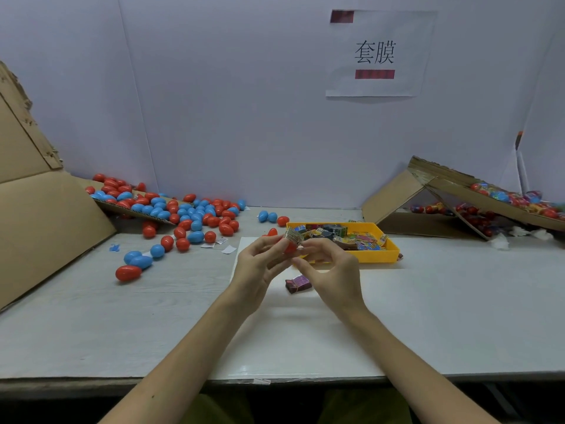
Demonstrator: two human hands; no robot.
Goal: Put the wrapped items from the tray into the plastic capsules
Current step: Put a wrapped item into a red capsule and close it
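Gripped in L hand [260, 264] fingers, frame centre: red capsule [289, 248]. Wrap [294, 236] sticking out on top, pinched by R hand [333, 270] fingertips. Just behind, yellow tray [393, 250] w/ more wraps. Below hands, purple wrap [298, 284] on table. Mid-left of frame: capsule pile [189, 209], red & blue.
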